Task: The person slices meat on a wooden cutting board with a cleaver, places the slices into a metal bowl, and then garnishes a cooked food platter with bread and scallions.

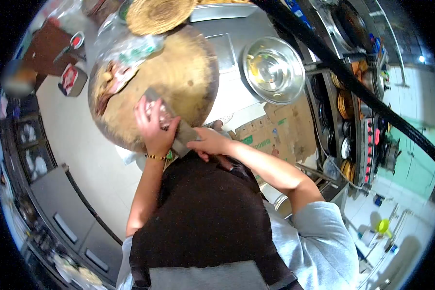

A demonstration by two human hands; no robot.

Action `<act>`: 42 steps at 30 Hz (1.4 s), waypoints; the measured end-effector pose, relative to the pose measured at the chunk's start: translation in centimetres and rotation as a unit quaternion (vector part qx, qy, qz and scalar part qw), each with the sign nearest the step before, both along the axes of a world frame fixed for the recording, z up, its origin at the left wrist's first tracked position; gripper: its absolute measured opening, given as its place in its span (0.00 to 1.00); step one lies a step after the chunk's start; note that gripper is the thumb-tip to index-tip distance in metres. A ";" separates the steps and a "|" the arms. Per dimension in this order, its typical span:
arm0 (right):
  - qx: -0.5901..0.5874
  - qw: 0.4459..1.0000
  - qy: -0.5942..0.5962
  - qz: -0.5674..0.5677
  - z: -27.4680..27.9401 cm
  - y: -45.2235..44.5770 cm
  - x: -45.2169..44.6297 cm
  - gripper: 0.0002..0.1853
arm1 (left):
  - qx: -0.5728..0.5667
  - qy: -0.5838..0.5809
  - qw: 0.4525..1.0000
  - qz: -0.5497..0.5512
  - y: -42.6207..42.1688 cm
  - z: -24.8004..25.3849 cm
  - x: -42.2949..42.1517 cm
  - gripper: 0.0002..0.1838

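Observation:
A broad cleaver [182, 137] is held flat over the near edge of the round wooden chopping block [188, 63]. My right hand [211, 142] is closed at the cleaver's near end, and its handle is mostly hidden. Small pieces of pinkish meat [163, 116] lie on the blade. My left hand [153, 126] presses over them, fingers and thumb curled around the pieces. On the block's left side rests a larger piece of meat or poultry [121, 79], partly under a clear plastic bag [135, 50].
Right of the block stands a steel bowl [274, 70] with yellowish bits inside. A woven round lid [157, 12] and a metal tray [222, 12] sit at the back. Flattened cardboard [275, 137] lies below on the right. A black bar [343, 72] crosses the upper right.

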State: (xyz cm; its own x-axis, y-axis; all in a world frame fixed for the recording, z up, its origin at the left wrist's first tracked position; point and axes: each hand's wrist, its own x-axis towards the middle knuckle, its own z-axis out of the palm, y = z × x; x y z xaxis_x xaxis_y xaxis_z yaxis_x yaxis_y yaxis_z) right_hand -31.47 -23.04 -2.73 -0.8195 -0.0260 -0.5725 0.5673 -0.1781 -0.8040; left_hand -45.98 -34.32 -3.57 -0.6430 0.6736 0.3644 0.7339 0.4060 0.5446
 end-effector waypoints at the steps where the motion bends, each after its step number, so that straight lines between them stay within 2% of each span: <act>1: -0.026 0.999 0.019 -0.007 -0.1 -0.3 -0.3 0.12 | 0.017 -0.012 1.000 0.019 0.0 -0.1 0.2 0.30; 4: -0.037 0.999 0.019 0.013 0.1 0.4 -1.0 0.10 | 0.039 -0.012 0.998 0.041 1.4 -0.7 0.3 0.27; 6: -0.042 0.999 0.028 0.006 0.9 1.2 -0.5 0.10 | 0.061 -0.057 0.996 0.034 2.5 -1.1 0.3 0.26; 9: -0.054 0.993 0.007 -0.101 2.1 3.7 2.6 0.10 | 0.064 -0.019 0.996 -0.056 7.4 1.2 1.9 0.25; 12: -0.035 0.974 -0.054 -0.216 4.1 7.0 7.2 0.09 | 0.075 -0.104 0.980 -0.154 13.8 1.9 5.2 0.21; 13: -0.033 0.957 -0.063 -0.280 4.5 7.8 8.7 0.09 | 0.104 -0.022 0.977 -0.186 16.4 1.6 6.1 0.21; 14: -0.034 0.937 -0.072 -0.339 4.9 8.6 10.3 0.10 | 0.169 -0.063 0.959 -0.219 18.8 1.2 7.2 0.20; 15: 0.005 0.921 -0.088 -0.378 5.3 9.5 11.7 0.10 | 0.132 -0.133 0.951 -0.246 21.1 1.0 8.4 0.20; 17: 0.032 0.886 -0.130 -0.445 6.7 11.6 13.8 0.10 | 0.160 -0.186 0.931 -0.270 25.2 -0.9 10.4 0.18; 18: 0.048 0.884 -0.106 -0.452 6.8 12.5 15.0 0.10 | 0.217 -0.189 0.918 -0.273 27.2 -2.2 11.3 0.20; 20: 0.089 0.856 -0.121 -0.495 7.3 13.9 16.8 0.10 | 0.148 -0.154 0.955 -0.207 29.0 -3.2 12.1 0.28; 22: 0.103 0.843 -0.087 -0.520 7.4 15.9 18.1 0.10 | 0.021 -0.182 0.970 -0.161 29.5 -2.2 11.1 0.32; 23: 0.126 0.841 -0.077 -0.521 7.2 16.6 18.6 0.10 | 0.029 -0.195 0.963 -0.183 28.8 -1.2 9.9 0.36; 24: 0.149 0.835 -0.066 -0.525 6.9 17.2 18.8 0.11 | 0.061 -0.246 0.944 -0.211 27.8 -0.3 8.8 0.35; 26: 0.184 0.842 -0.055 -0.503 7.2 17.7 18.0 0.13 | 0.170 -0.200 0.939 -0.223 24.7 1.8 5.0 0.28; 28: 0.175 0.864 -0.056 -0.469 7.6 17.5 16.6 0.11 | 0.171 -0.096 0.971 -0.137 19.0 3.2 -1.0 0.22; 30: 0.169 0.903 -0.028 -0.394 6.8 16.8 15.8 0.11 | 0.084 -0.026 0.996 0.019 11.9 3.8 -7.6 0.27; 32: 0.164 0.931 -0.047 -0.323 7.1 14.9 12.4 0.09 | -0.072 -0.015 0.984 0.164 5.3 3.2 -12.8 0.33; 34: 0.131 0.956 -0.060 -0.254 7.3 13.0 9.5 0.07 | -0.130 -0.060 0.979 0.147 1.7 3.3 -15.1 0.38; 35: 0.142 0.968 -0.053 -0.200 6.7 12.2 8.2 0.08 | -0.124 -0.063 0.979 0.147 1.2 3.0 -15.9 0.38; 36: 0.191 0.970 -0.050 -0.140 7.0 11.1 6.4 0.10 | -0.154 -0.078 0.979 0.110 0.9 3.1 -16.4 0.40; 37: 0.193 0.976 -0.039 -0.091 7.1 10.3 4.9 0.10 | -0.183 -0.092 0.976 0.071 0.5 3.0 -16.8 0.42; 38: 0.204 0.977 -0.024 -0.062 8.4 9.0 3.0 0.09 | -0.177 -0.094 0.977 0.068 0.2 2.3 -17.4 0.42; 40: 0.188 0.981 -0.005 -0.050 7.3 7.8 1.5 0.09 | -0.066 -0.181 0.981 0.017 -0.2 0.0 -18.1 0.44; 42: 0.176 0.982 0.001 -0.062 6.5 6.7 0.3 0.09 | -0.066 -0.229 0.971 0.034 -0.7 -0.6 -17.2 0.48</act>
State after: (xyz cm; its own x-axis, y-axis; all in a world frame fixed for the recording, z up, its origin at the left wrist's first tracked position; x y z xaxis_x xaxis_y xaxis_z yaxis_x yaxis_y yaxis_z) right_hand -31.13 -16.34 3.81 -0.8053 0.2727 -0.5264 0.5570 0.0440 -0.8293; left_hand -63.19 -34.97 -4.17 -0.7619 0.6452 -0.0556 0.3967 0.5329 0.7474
